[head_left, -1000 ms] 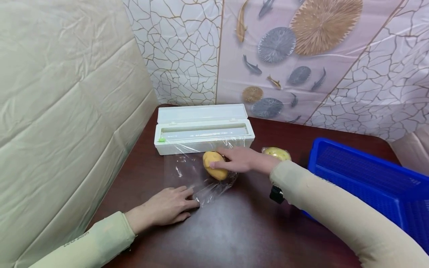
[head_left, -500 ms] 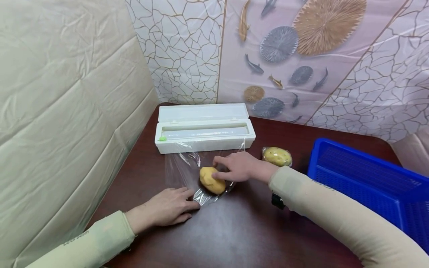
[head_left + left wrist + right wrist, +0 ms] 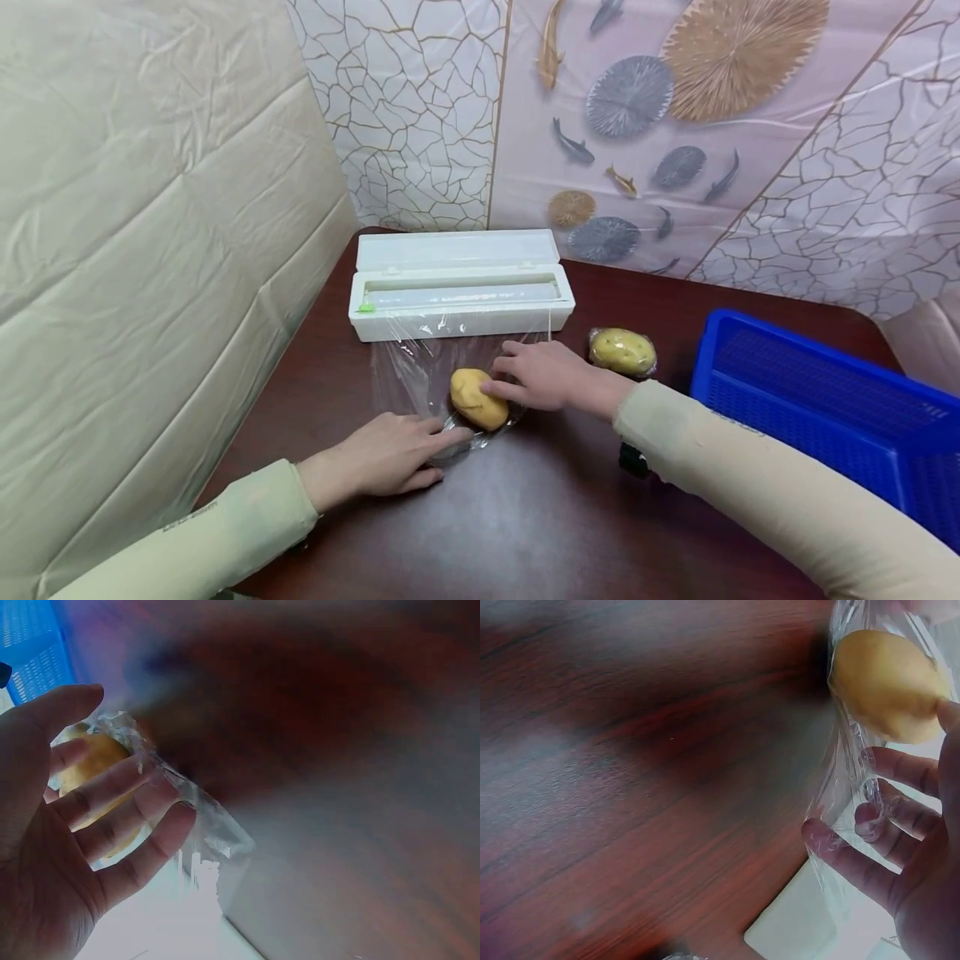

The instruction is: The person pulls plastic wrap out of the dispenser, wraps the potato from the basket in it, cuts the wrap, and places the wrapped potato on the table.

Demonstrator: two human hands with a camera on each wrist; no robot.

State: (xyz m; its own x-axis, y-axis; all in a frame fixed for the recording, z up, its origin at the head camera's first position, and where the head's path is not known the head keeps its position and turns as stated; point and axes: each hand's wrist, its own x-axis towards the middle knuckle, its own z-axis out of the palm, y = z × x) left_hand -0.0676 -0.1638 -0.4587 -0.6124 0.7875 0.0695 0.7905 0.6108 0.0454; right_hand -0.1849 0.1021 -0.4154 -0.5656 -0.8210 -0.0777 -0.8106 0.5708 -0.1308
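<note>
A yellow potato (image 3: 477, 400) lies on clear cling film (image 3: 408, 362) that runs forward from a white dispenser box (image 3: 465, 323). My right hand (image 3: 546, 377) is at the potato's right side. Its thumb touches the potato (image 3: 889, 686), while the other fingers reach loosely out over the film in the right wrist view. My left hand (image 3: 393, 454) lies palm down at the near left of the film, fingers extended towards the potato. In the left wrist view, the fingertips overlap the crumpled film edge (image 3: 221, 844), with the potato (image 3: 97, 769) behind them.
The dispenser's lid (image 3: 457, 250) stands open at the back, with a film roll (image 3: 465, 295) inside. A potato wrapped in film (image 3: 622, 352) rests beyond my right wrist. On the right is a blue plastic basket (image 3: 795, 408). Fabric walls border the dark wooden table (image 3: 525, 517).
The potato has come nearer me with the film, and my right hand has loosened from it, leaving the thumb against it. My left hand has slid right, onto the film's near edge.
</note>
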